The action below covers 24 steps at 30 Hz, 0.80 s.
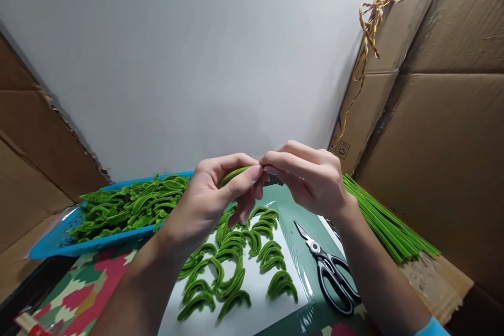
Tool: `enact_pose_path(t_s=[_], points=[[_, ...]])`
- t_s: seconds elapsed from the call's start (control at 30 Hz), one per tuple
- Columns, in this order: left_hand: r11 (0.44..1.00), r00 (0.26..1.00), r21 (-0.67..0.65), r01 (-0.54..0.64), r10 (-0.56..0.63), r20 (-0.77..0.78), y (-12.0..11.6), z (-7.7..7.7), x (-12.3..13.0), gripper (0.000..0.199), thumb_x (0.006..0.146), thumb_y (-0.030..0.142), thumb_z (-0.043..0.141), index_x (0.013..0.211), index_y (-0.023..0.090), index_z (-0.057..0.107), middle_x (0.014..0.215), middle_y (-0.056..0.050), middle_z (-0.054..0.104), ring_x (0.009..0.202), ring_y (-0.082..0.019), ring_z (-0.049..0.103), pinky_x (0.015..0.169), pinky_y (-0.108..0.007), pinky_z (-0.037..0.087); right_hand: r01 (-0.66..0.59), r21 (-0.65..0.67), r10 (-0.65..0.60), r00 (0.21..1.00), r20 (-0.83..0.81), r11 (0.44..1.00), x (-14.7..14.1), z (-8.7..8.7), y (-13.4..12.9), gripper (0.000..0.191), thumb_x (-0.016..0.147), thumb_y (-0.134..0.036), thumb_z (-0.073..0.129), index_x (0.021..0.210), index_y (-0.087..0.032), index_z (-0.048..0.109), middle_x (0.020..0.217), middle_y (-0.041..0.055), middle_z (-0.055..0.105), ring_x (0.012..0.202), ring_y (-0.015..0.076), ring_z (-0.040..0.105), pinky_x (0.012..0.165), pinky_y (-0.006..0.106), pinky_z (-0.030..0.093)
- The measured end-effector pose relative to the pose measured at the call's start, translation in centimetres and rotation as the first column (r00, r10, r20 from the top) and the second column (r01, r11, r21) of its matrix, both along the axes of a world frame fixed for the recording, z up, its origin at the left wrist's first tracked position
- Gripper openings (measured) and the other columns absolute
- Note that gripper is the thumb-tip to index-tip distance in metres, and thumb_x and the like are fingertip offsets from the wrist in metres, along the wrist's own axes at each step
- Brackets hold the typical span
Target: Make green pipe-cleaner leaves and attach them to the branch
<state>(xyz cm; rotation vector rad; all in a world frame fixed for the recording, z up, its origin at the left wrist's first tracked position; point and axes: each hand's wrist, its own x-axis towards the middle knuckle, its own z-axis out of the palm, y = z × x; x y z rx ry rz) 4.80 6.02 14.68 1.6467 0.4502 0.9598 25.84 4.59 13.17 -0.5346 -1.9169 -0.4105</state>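
My left hand (208, 189) is closed around a bent green pipe cleaner (235, 174), with thumb and forefinger pinching near its end. The fingertips of my right hand (315, 173) meet them and pinch that same end; the tip itself is mostly hidden. Both hands are raised over a white sheet (271, 307), on which lie many curved green pipe cleaner pieces (230, 247) in small groups. Below my right hand, black-handled scissors (328, 268) rest on a green mat (293, 252), their blades together and pointing away.
At the left, a blue basket (92, 248) holds a heap of bent green pieces (134, 202). Straight green pipe cleaners (389, 223) lie bundled at the right. Cardboard (444, 131) flanks both sides before a pale wall (220, 63). Twisted yellow wire (372, 21) hangs at upper right.
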Motion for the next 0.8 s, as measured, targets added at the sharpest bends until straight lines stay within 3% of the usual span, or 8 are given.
enact_pose_path(t_s=[0.2, 0.3, 0.4, 0.57, 0.63, 0.67, 0.73, 0.8], points=[[0.999, 0.992, -0.042, 0.007, -0.001, 0.124, -0.7, 0.0, 0.6, 0.016, 0.097, 0.028, 0.072, 0.084, 0.02, 0.076, 0.062, 0.003, 0.056, 0.044, -0.006, 0.049, 0.035, -0.015, 0.036, 0.16, 0.297, -0.134, 0.985, -0.104, 0.941, -0.4, -0.6, 0.4, 0.013, 0.101, -0.02, 0.071, 0.113, -0.025, 0.073, 0.092, 0.0028, 0.072, 0.068, 0.0111, 0.066, 0.054, 0.026, 0.048], [1.0, 0.993, -0.022, -0.01, 0.012, 0.116, -0.8, 0.1, 0.7, 0.017, 0.098, 0.028, 0.071, 0.084, 0.02, 0.076, 0.061, 0.003, 0.054, 0.045, -0.006, 0.047, 0.038, -0.015, 0.036, 0.176, 0.35, -0.138, 0.982, -0.131, 0.92, -0.5, -0.6, 0.4, 0.011, 0.099, -0.021, 0.074, 0.109, -0.025, 0.073, 0.09, 0.0027, 0.072, 0.065, 0.0113, 0.064, 0.053, 0.027, 0.048], [0.998, 0.997, 0.046, -0.05, 0.046, 0.066, -0.6, -0.1, 0.6, 0.016, 0.099, 0.028, 0.071, 0.085, 0.02, 0.074, 0.057, 0.004, 0.05, 0.046, -0.006, 0.043, 0.041, -0.017, 0.035, 0.129, 0.303, -0.117, 0.992, -0.055, 0.944, -0.6, -0.3, 0.3, 0.002, 0.1, -0.021, 0.071, 0.101, -0.019, 0.071, 0.084, 0.0036, 0.07, 0.068, 0.0117, 0.063, 0.055, 0.026, 0.047], [0.933, 0.982, 0.312, -0.177, 0.187, -0.002, -0.9, -0.2, 0.4, 0.013, 0.102, 0.03, 0.068, 0.095, 0.022, 0.075, 0.064, 0.004, 0.052, 0.052, -0.008, 0.044, 0.044, -0.02, 0.035, -0.025, 0.074, 0.031, 0.995, -0.094, 0.997, -1.1, 0.1, -0.2, 0.018, 0.105, -0.018, 0.062, 0.088, -0.018, 0.068, 0.072, -0.0011, 0.062, 0.058, 0.0085, 0.048, 0.053, 0.025, 0.039], [0.816, 0.953, 0.518, -0.256, 0.304, -0.008, -1.3, 0.1, 0.4, 0.008, 0.102, 0.023, 0.067, 0.097, 0.022, 0.074, 0.071, 0.003, 0.056, 0.058, -0.009, 0.049, 0.05, -0.022, 0.039, -0.174, -0.111, 0.146, 0.963, -0.225, 0.979, -1.2, 0.3, -0.4, 0.024, 0.104, -0.024, 0.067, 0.081, -0.018, 0.066, 0.066, -0.0033, 0.057, 0.055, 0.0072, 0.043, 0.051, 0.024, 0.036], [0.717, 0.933, 0.641, -0.275, 0.361, -0.004, -1.5, 0.2, 0.3, 0.007, 0.101, 0.019, 0.067, 0.098, 0.022, 0.073, 0.075, 0.002, 0.059, 0.062, -0.01, 0.051, 0.054, -0.023, 0.042, -0.264, -0.225, 0.192, 0.935, -0.298, 0.938, -1.2, 0.5, -0.5, 0.028, 0.102, -0.029, 0.07, 0.077, -0.018, 0.065, 0.064, -0.0043, 0.054, 0.054, 0.0069, 0.041, 0.05, 0.023, 0.034], [0.443, 0.893, 0.864, -0.239, 0.449, 0.016, -1.6, 0.5, 0.1, 0.011, 0.099, 0.01, 0.065, 0.099, 0.02, 0.07, 0.082, -0.001, 0.063, 0.069, -0.012, 0.054, 0.061, -0.026, 0.045, -0.443, -0.465, 0.247, 0.872, -0.424, 0.766, -1.1, 0.8, -0.5, 0.04, 0.1, -0.04, 0.074, 0.069, -0.019, 0.06, 0.059, -0.006, 0.048, 0.051, 0.0063, 0.037, 0.046, 0.023, 0.029], [0.155, 0.868, 0.979, -0.133, 0.495, 0.04, -1.2, 0.5, -0.2, 0.014, 0.097, 0.004, 0.063, 0.099, 0.017, 0.068, 0.087, -0.005, 0.066, 0.074, -0.016, 0.057, 0.066, -0.031, 0.047, -0.574, -0.63, 0.273, 0.813, -0.514, 0.524, -1.1, 1.1, -0.4, 0.051, 0.098, -0.053, 0.073, 0.065, -0.02, 0.053, 0.057, -0.0071, 0.044, 0.048, 0.0059, 0.032, 0.042, 0.023, 0.025]])
